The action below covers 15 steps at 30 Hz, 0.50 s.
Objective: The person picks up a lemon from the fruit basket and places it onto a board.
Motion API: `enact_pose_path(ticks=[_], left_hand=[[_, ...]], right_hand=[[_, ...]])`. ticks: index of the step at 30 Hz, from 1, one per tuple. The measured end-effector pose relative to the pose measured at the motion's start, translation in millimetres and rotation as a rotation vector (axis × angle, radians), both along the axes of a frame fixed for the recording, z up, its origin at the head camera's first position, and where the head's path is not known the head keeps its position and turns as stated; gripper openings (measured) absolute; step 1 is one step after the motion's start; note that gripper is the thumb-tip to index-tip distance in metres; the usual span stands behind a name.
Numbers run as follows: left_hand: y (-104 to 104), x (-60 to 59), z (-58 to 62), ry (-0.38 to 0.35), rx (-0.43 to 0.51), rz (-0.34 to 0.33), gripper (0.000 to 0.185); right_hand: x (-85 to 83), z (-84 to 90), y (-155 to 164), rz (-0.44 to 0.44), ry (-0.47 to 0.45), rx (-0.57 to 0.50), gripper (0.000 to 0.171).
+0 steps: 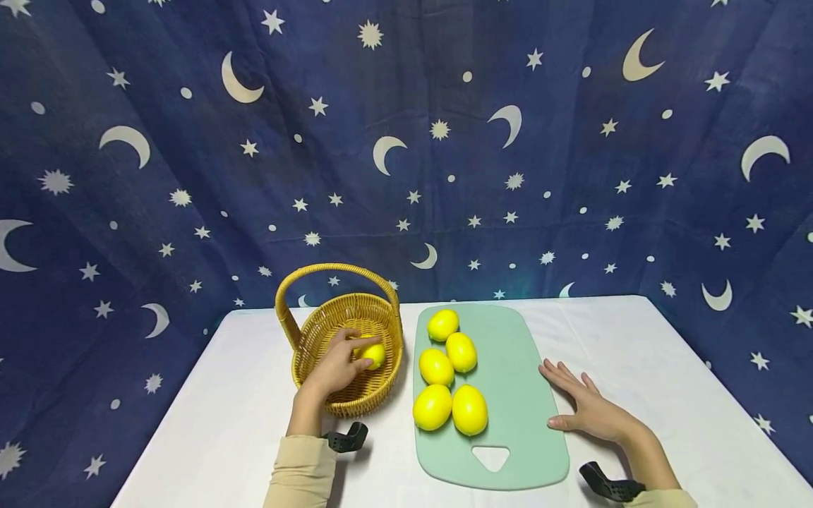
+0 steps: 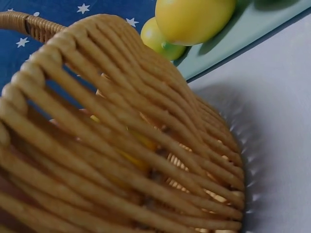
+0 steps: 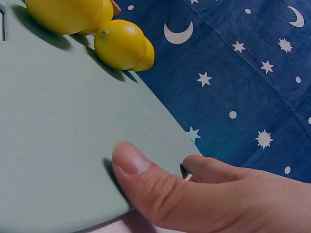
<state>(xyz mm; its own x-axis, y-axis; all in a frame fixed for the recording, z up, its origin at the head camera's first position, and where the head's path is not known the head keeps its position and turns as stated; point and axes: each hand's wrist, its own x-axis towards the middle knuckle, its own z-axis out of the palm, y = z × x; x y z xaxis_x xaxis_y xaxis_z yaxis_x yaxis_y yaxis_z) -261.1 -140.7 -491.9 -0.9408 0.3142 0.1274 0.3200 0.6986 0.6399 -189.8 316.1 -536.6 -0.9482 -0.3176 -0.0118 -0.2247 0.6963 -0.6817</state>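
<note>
My left hand [image 1: 335,368] reaches into a wicker basket [image 1: 362,408], its thumb and fingers around a yellow lemon [image 1: 376,356]. In the left wrist view the woven side of the basket [image 2: 146,104] covers most of the hand, and only bits of yellow show through the gaps. A pale green cutting board [image 1: 517,381] lies to the right of the basket, with several lemons [image 1: 470,410] grouped on its left half. At the board's right edge rests my right hand [image 1: 595,412], fingers spread and holding nothing. Its thumb [image 3: 133,167] lies over the board in the right wrist view.
The basket's tall arched handle [image 1: 336,267] rises above its rim. A triangular cutout [image 1: 492,457] marks the near end of the board. White cloth [image 1: 216,423] covers the table, and a dark blue curtain [image 1: 444,190] with moons and stars hangs behind it.
</note>
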Motion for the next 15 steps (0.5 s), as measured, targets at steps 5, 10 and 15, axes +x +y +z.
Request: enact_pose_path(ticks=[5, 10, 15], left_hand=[[-0.5, 2.3, 1.1, -0.010, -0.020, -0.046, 0.044], [-1.3, 3.0, 1.7, -0.053, -0.019, -0.055, 0.048], [-2.0, 1.4, 0.2, -0.051, -0.019, -0.036, 0.048]], right_hand=[[0.3, 1.0, 0.8, -0.001, -0.008, 0.006, 0.097], [-0.4, 0.3, 0.8, -0.001, -0.006, 0.004, 0.098], [-2.4, 0.5, -0.2, -0.001, -0.004, -0.001, 0.099]])
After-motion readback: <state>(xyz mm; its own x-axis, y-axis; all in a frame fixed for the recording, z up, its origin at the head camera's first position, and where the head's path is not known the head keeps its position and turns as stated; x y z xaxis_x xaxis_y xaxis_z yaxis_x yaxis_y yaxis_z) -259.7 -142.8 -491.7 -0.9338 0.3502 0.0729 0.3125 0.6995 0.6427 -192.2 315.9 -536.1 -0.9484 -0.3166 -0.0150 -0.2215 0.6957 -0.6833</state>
